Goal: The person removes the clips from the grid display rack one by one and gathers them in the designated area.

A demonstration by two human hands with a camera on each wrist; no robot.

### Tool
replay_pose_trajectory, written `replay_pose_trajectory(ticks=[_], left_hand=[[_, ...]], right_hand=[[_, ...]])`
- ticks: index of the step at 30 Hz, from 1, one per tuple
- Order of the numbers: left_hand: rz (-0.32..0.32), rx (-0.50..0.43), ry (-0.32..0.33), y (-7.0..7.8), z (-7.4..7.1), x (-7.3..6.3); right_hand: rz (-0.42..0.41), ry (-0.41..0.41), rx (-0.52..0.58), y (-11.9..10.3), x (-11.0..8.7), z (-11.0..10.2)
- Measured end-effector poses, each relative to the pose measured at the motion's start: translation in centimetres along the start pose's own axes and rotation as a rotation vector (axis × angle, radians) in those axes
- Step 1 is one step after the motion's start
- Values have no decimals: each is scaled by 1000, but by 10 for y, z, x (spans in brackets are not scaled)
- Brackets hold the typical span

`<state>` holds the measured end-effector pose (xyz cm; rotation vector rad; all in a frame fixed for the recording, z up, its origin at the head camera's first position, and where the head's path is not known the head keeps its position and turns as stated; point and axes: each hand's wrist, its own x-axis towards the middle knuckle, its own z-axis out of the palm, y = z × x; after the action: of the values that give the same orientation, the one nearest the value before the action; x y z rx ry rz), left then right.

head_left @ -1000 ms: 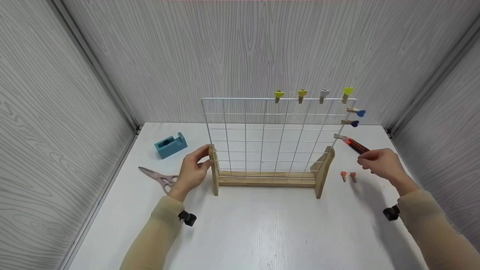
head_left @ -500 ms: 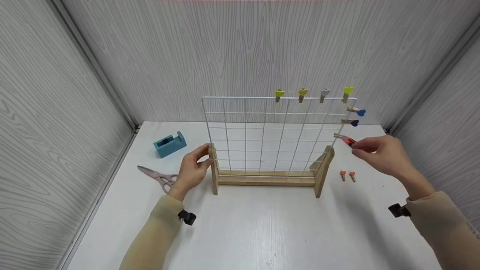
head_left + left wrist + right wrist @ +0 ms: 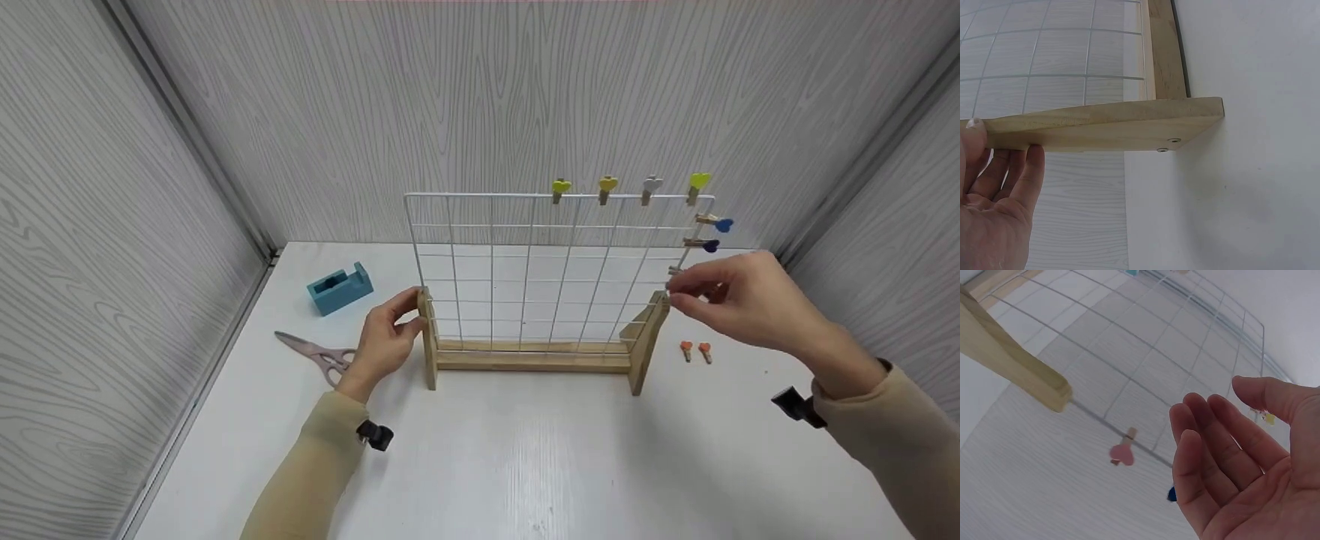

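My left hand (image 3: 382, 345) grips the left upright (image 3: 430, 352) of the wooden stand between thumb and fingers. My right hand (image 3: 757, 300) holds nothing, its fingers loosely bent near the pink clip (image 3: 1122, 454), which sits on the right edge of the grid (image 3: 480, 195), just above the right upright (image 3: 648, 349). Two blue clips (image 3: 724, 225) bite that same edge higher up; four more clips (image 3: 607, 184) line the top. Two orange clips (image 3: 705, 350) lie on the table (image 3: 525, 457), right of the stand (image 3: 532, 364).
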<state>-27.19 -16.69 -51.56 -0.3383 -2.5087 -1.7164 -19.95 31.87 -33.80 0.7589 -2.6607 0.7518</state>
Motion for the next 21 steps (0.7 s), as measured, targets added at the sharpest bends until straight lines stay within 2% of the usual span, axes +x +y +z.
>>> replay_pose_trajectory(ticks=[6,12,17,21], left_hand=[[1,6,1,-1,0,-1],[4,19,-2,-2,0,1],[-12,19,-8,-2,0,2],[-4,12,-4,-2,0,2]], right_hand=[[-96,-23,13,-26,27,-19],[-202,31,-12,-55,57,-40],[-233,72,-10,-75,82,-47],[-250,92,-2,-85,103,-45]])
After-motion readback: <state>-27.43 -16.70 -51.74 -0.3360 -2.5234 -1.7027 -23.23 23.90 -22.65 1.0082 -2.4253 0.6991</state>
